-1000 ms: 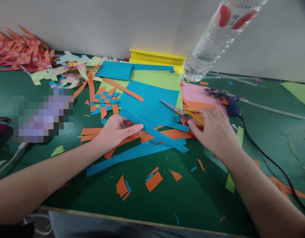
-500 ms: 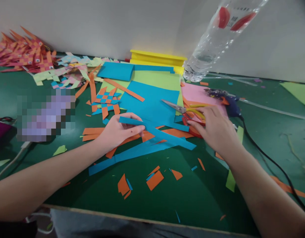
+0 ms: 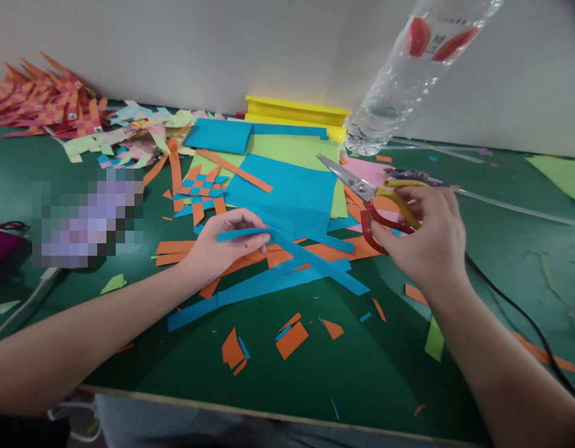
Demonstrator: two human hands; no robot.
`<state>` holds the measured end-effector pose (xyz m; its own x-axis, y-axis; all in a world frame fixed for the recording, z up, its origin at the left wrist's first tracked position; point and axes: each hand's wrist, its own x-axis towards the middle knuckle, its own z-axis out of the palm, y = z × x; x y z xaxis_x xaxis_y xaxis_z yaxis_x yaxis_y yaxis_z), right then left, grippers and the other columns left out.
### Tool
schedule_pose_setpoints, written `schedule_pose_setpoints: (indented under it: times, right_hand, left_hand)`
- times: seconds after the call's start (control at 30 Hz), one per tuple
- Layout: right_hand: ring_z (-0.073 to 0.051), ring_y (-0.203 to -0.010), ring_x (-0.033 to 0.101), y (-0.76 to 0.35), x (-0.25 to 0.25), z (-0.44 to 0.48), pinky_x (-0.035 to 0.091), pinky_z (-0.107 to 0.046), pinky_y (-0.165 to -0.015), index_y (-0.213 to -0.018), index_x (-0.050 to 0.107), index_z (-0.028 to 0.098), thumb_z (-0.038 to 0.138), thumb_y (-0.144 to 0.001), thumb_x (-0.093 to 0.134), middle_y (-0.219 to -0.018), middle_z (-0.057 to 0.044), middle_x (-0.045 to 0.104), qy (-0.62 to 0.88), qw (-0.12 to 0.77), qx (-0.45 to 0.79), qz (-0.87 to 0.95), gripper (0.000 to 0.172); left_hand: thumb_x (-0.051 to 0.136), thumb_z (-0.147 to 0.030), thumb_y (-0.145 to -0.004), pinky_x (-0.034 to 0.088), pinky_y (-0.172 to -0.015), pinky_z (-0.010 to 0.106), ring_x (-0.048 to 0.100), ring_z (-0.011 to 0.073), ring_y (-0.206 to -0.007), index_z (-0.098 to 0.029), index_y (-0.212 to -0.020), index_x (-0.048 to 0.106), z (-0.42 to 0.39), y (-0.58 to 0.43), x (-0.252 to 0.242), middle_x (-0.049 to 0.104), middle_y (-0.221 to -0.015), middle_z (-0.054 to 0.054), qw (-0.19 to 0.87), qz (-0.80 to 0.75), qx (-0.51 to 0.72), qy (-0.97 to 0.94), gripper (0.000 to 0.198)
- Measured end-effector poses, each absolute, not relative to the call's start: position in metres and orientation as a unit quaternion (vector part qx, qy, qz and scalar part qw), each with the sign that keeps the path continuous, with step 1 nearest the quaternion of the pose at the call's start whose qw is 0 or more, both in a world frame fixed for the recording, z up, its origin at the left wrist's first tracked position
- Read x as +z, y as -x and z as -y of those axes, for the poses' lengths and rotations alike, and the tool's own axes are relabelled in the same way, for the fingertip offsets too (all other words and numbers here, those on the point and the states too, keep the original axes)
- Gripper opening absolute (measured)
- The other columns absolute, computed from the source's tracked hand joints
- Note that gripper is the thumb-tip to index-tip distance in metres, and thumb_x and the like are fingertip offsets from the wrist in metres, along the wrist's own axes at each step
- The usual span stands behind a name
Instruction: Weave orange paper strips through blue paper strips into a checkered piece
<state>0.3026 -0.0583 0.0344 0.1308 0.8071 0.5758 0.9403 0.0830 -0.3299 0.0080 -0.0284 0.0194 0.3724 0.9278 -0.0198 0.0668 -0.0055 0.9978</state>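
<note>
My left hand (image 3: 231, 239) pinches a blue paper strip (image 3: 322, 264) between thumb and fingers; its long end slants down to the right. In my right hand (image 3: 427, 233) is a pair of scissors (image 3: 357, 185) with red and yellow handles, lifted above the paper, blades pointing up and left. Under and behind the hands lies a blue paper sheet (image 3: 287, 193). More blue strips (image 3: 250, 291) and orange strips (image 3: 175, 252) lie below the left hand. A woven blue and orange paper piece (image 3: 202, 188) rests just beyond it.
A tilted water bottle (image 3: 385, 99) stands at the back near folded yellow paper (image 3: 297, 112). The glue gun (image 3: 409, 176) is partly behind my right hand, its black cord (image 3: 506, 305) running right. Left are a blurred phone (image 3: 91, 218) and woven red-orange pieces (image 3: 49, 102). Paper scraps (image 3: 292, 339) dot the front.
My right hand has picked the scissors up off the paper and moved slightly right with them. My left hand has barely moved; the blue strip's long end sits a little lower.
</note>
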Motion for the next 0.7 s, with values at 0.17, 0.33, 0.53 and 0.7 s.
schedule_pose_setpoints:
  times: [0.17, 0.33, 0.53, 0.7]
  right_hand:
    - [-0.025, -0.090, 0.060, -0.300, 0.031, 0.059, 0.050, -0.037, -0.068, -0.107, 0.053, 0.020, 0.032, -0.071, 0.067, -0.110, -0.014, 0.060, 0.639, 0.340, -0.064, 0.687, 0.040]
    - [-0.020, -0.080, 0.057, -0.293, 0.036, 0.062, 0.048, -0.035, -0.063, -0.108, 0.050, 0.020, 0.030, -0.073, 0.064, -0.106, -0.012, 0.059, 0.577, 0.351, -0.022, 0.737, 0.039]
    - [-0.028, -0.101, 0.056, -0.278, 0.045, 0.075, 0.051, -0.043, -0.078, -0.118, 0.045, 0.021, 0.029, -0.073, 0.064, -0.115, -0.014, 0.055, 0.524, 0.305, 0.045, 0.794, 0.049]
    - [-0.034, -0.120, 0.049, -0.268, 0.048, 0.087, 0.044, -0.054, -0.095, -0.125, 0.041, 0.026, 0.031, -0.077, 0.062, -0.123, -0.013, 0.052, 0.520, 0.241, 0.084, 0.815, 0.053]
  left_hand:
    - [0.073, -0.031, -0.078, 0.057, -0.075, 0.030, 0.069, 0.0153, -0.067, -0.021, -0.080, 0.063, 0.028, -0.007, 0.018, 0.070, -0.065, -0.002, 0.581, -0.412, 0.369, -0.597, 0.015]
    - [0.074, -0.036, -0.078, 0.058, -0.075, 0.030, 0.071, 0.0173, -0.068, -0.021, -0.084, 0.065, 0.029, -0.009, 0.022, 0.071, -0.064, -0.001, 0.581, -0.428, 0.360, -0.591, 0.019]
    - [0.075, -0.030, -0.076, 0.059, -0.075, 0.030, 0.072, 0.0172, -0.068, -0.019, -0.081, 0.064, 0.031, -0.012, 0.024, 0.071, -0.064, -0.001, 0.612, -0.409, 0.371, -0.566, 0.016]
    - [0.079, -0.020, -0.071, 0.059, -0.069, 0.026, 0.071, 0.0157, -0.070, -0.019, -0.074, 0.070, 0.031, -0.013, 0.022, 0.072, -0.074, -0.001, 0.588, -0.405, 0.398, -0.575, 0.010]
